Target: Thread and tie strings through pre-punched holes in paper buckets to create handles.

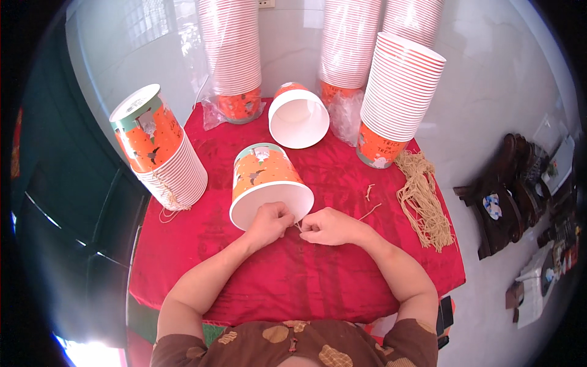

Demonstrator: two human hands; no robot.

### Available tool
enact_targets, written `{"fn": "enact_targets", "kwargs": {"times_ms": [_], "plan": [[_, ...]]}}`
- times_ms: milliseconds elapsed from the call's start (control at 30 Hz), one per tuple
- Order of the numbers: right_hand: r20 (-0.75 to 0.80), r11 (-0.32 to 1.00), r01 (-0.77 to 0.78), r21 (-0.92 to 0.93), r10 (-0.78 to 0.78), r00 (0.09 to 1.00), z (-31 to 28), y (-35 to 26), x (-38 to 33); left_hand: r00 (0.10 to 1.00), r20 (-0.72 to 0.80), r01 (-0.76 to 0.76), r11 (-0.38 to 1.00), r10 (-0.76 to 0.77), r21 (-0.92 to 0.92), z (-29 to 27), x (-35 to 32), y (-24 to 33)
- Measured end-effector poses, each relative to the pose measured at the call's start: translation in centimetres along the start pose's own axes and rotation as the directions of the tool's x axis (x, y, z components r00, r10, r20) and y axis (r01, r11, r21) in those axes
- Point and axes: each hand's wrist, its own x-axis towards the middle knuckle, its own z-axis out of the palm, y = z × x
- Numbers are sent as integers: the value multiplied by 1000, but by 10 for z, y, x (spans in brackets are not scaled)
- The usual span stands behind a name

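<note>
Left hand (268,221) curled at the sideways paper bucket (264,170), hold unclear, right hand (330,227) pinching twine (298,227); a sharp tug could roll the bucket.

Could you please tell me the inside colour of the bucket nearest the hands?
The bucket is white inside, best seen in the head view.

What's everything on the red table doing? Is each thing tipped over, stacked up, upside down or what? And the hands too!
Front bucket: on its side, mouth toward the person
Back bucket: on its side, mouth showing
Left stack: upside down, nested
Right stack: upright, nested, unwrapped
Tall back stacks: upright, in clear plastic
String bundle: lying loose
Left hand: fingers curled at the front bucket's mouth, grip unclear
Right hand: fingers pinching a string
Tablecloth: wrinkled
</note>
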Motion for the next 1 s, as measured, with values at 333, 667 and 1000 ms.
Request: {"fn": "enact_targets", "kwargs": {"times_ms": [333,667,1000], "plan": [[-451,808,-203,-553,-85,888,-9,12,-6,1000,-5,28,1000,-27,8,1,0,6],[-245,921,-91,-379,-6,969,20,-8,-1,1000,-22,17,1000,-17,1,1,0,3],[-397,892,-129,-434,-61,916,54,0,4,993,-115,9,991,6,130,6,1,1]]}}
